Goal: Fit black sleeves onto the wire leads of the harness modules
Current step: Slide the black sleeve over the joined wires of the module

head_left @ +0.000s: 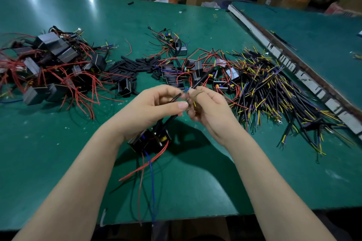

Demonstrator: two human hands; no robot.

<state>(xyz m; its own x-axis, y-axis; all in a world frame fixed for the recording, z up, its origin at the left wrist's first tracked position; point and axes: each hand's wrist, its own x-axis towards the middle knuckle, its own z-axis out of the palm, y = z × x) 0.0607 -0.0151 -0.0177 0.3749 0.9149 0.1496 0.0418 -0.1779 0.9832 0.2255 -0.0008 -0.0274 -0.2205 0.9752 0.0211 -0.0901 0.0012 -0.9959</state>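
Far left on the green surface lies a heap of modules with red leads, then a pile of loose black sleeves. At the middle, the left hand pinches a black lead rising from the module that sits just under the 2 hands. The right hand pinches a black sleeve, its long axis slanting up and away to the right, its near end meeting the lead tip between the fingertips. I judge the right hand must draw the sleeve down along that line. Cut wires lie at far right
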